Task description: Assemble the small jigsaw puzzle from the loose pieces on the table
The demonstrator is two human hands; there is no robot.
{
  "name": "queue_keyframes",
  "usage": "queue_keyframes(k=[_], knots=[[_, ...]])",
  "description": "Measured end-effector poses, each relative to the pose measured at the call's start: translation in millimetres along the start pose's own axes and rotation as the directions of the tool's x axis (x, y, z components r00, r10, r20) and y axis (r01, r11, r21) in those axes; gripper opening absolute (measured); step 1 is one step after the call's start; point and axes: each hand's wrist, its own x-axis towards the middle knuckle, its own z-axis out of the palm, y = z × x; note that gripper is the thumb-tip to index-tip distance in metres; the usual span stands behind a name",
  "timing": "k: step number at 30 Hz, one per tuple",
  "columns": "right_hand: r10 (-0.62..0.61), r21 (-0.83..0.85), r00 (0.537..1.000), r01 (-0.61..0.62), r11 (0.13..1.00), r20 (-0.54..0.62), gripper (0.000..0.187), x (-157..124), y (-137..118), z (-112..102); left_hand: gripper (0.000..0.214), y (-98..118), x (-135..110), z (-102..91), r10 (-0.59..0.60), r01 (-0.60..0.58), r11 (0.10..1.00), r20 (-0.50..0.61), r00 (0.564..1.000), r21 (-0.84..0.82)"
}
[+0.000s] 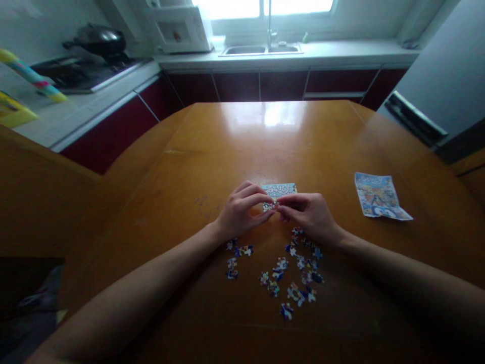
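Left hand (242,212) and right hand (308,215) together, fingertips pinching one puzzle piece (270,206) between them, loose pieces (282,270) just below, assembled strip (279,190) just beyond.

Bench (212,167): glossy orange-brown wood. Puzzle pieces (288,275): blue, white, red, mottled. Printed sheet (379,196): blue and white, multicoloured cartoon print.

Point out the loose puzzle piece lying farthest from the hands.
The lone piece at the scatter's near edge, closest to the person. The other loose pieces lie between it and the held piece in the left hand and right hand.
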Motion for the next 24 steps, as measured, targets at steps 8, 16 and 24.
queue_keyframes(k=[8,16,24], knots=[[-0.323,-0.219,0.944,0.329,0.918,0.066,0.016,4,0,-10,0.013,0,0,-1.1,-0.028,0.028,1.000,-0.030,0.999,-0.008],[-0.509,-0.337,0.839,0.543,0.769,0.191,0.010,8,1,-17,0.018,-1,-1,-1.7,0.016,-0.016,0.999,-0.003,1.000,-0.048],[-0.456,-0.531,0.845,0.532,0.660,0.279,0.015,17,7,-27,0.033,-10,-2,-1.7,-0.051,0.046,0.998,0.098,0.994,0.048]])
